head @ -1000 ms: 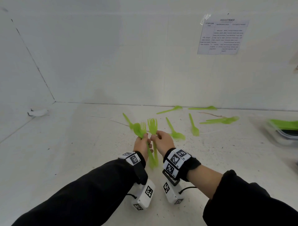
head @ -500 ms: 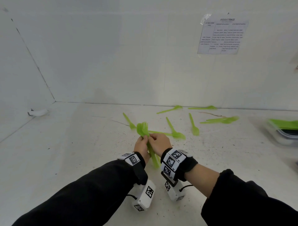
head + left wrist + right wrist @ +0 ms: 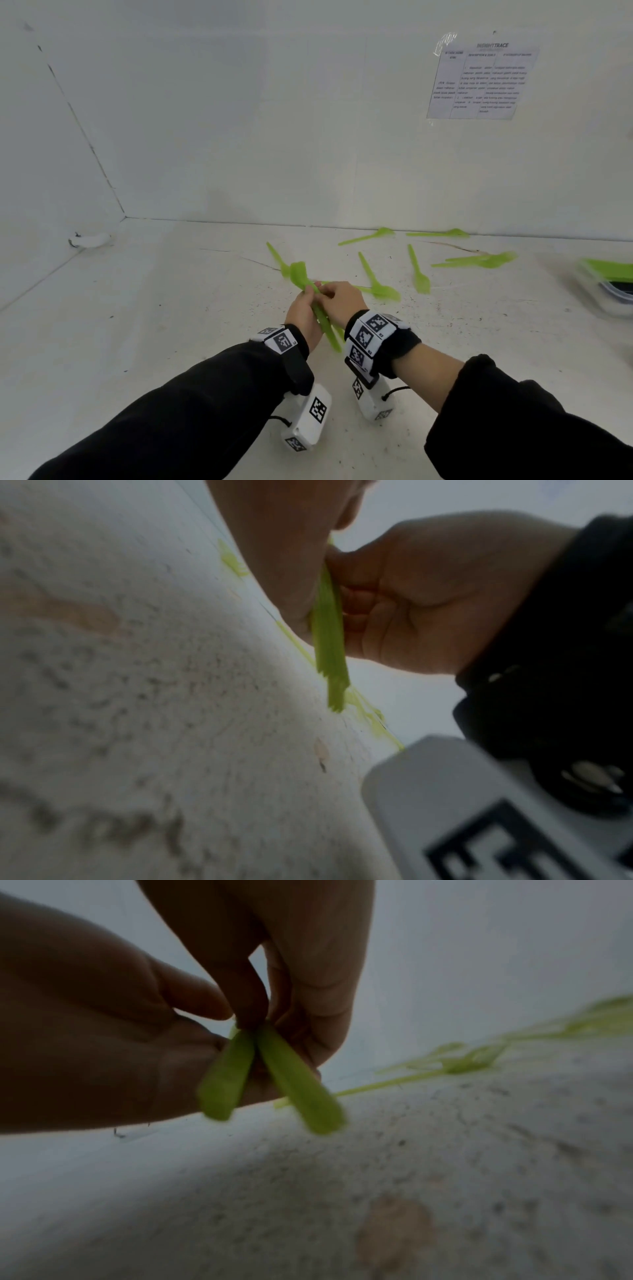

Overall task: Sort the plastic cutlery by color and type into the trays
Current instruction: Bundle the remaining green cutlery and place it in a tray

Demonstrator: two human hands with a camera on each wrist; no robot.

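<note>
A bundle of green plastic forks point(image 3: 298, 273) is held between both hands just above the white table point(image 3: 171, 342). My left hand point(image 3: 312, 291) grips the stems from the left. My right hand point(image 3: 327, 293) pinches them from the right, and the two hands touch. The fork heads point up and to the left. The handles point(image 3: 331, 337) stick out below, between my wrists. Two handle ends point(image 3: 301, 1088) splay apart in the right wrist view; one flat handle point(image 3: 329, 642) shows in the left wrist view.
Several loose green spoons point(image 3: 380, 286) and other green pieces point(image 3: 479, 260) lie scattered toward the back wall. A clear tray point(image 3: 603, 294) holding green cutlery stands at the right edge. A paper sheet point(image 3: 479, 78) hangs on the wall.
The forks, held apart with heads upright a second ago, have been brought together into one bundle. Its heads now tilt left and both hands have closed in on it.
</note>
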